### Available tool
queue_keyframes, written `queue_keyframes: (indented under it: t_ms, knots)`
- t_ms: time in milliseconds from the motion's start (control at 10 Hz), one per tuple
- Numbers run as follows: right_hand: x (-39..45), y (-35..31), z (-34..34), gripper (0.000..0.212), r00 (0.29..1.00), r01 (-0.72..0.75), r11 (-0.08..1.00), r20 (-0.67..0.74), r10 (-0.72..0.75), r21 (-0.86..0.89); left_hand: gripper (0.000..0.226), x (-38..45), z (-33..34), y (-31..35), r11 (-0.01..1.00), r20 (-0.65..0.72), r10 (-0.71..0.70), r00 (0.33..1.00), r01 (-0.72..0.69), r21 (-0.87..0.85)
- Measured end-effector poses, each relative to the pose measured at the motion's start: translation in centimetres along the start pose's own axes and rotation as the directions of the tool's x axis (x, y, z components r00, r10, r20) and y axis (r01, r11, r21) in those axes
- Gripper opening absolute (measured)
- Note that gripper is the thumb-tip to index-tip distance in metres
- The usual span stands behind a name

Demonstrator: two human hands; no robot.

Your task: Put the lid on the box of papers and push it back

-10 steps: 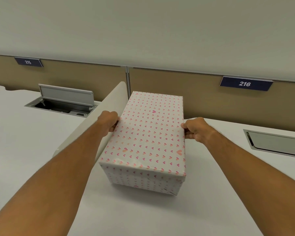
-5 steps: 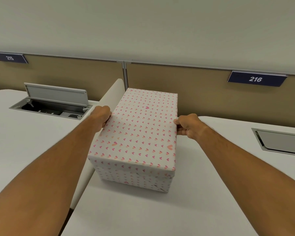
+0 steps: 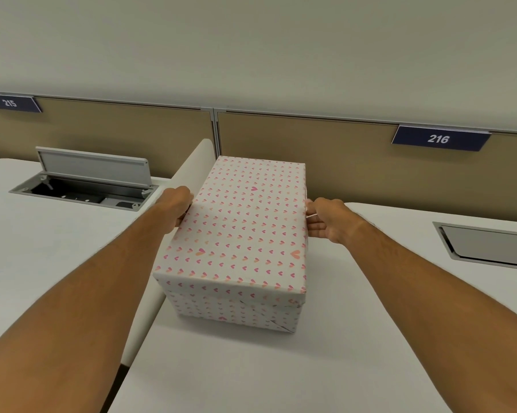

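A white box (image 3: 236, 311) patterned with small pink hearts stands on the white desk (image 3: 251, 368). Its matching lid (image 3: 245, 225) sits flat on top and covers it, so the papers inside are hidden. My left hand (image 3: 179, 204) grips the lid's left long edge. On the opposite long edge my right hand (image 3: 325, 222) holds the lid, with fingers curled over its rim. The box's far end lies close to the tan partition (image 3: 325, 162).
A white curved divider (image 3: 188, 171) runs along the box's left side between two desks. An open cable hatch (image 3: 84, 186) with a raised grey flap is at the left. A closed grey hatch (image 3: 486, 245) is at the right. Signs 215 (image 3: 11, 103) and 216 (image 3: 439, 139) hang on the partition.
The box with both hands on its lid has slid a little farther back toward the partition. The view has shifted slightly to the left.
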State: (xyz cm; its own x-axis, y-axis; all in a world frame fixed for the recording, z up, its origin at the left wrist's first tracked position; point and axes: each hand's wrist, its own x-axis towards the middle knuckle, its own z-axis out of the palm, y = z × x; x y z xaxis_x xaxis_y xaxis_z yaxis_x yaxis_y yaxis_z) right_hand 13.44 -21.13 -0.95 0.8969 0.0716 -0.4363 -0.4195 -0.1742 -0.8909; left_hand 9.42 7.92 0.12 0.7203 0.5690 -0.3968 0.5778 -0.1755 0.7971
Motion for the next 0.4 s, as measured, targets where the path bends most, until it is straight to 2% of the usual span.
queue_keyframes:
  t_ms: [100, 200, 300, 400]
  knots:
    - [-1.1, -0.1, -0.4, 0.043, 0.999, -0.032, 0.999, 0.041, 0.032, 0.017, 0.038, -1.2, -0.1, 0.2, 0.999, -0.004, 0.035, 0.999, -0.035, 0.009]
    - [-1.5, -0.1, -0.7, 0.049, 1.0, -0.018, 1.0, 0.008, 0.018, -0.019, 0.043, -1.9, 0.0, 0.7, 0.997, -0.006, 0.066, 0.998, -0.066, 0.039]
    - [-3.3, 0.3, -1.1, 0.038, 0.985, 0.135, 0.98, -0.084, -0.148, -0.149, 0.057, -4.4, 1.0, 0.8, 0.961, -0.042, 0.208, 0.977, -0.196, 0.196]
    - [-4.7, 0.9, -1.6, 0.048, 0.947, 0.211, 0.92, -0.164, -0.276, -0.331, 0.068, -6.3, 2.1, 0.5, 0.884, -0.06, 0.369, 0.928, -0.33, 0.331]
